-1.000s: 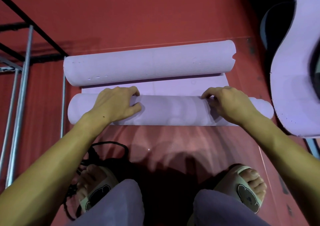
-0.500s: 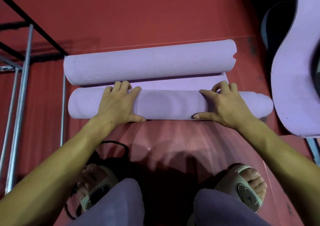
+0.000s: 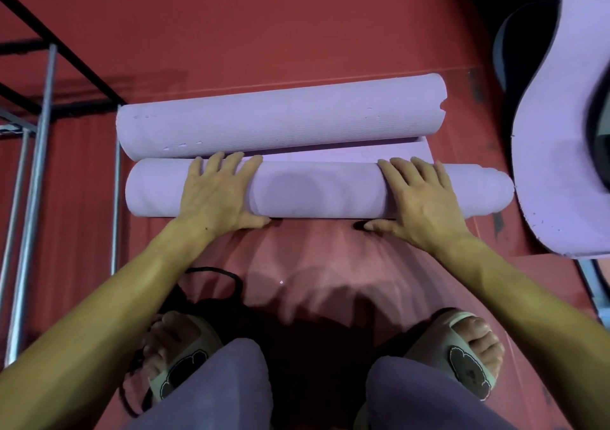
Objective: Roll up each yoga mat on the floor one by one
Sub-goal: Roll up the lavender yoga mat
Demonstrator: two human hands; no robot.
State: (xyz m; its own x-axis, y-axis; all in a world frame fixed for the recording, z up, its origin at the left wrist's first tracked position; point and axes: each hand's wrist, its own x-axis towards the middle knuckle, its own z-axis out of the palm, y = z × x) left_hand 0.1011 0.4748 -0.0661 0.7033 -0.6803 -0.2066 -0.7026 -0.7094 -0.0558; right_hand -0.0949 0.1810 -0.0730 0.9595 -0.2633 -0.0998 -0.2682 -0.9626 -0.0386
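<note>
Lilac yoga mat, nearly rolled, lies under flat-fingered left hand and right hand.

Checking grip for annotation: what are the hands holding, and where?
Nothing gripped: left hand and right hand press flat atop the near roll.

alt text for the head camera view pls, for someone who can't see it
A person crouching on a red floor presses both flat hands, left hand and right hand, on a nearly rolled purple yoga mat. A second purple roll lies just beyond it, over the mat's last flat strip.
</note>
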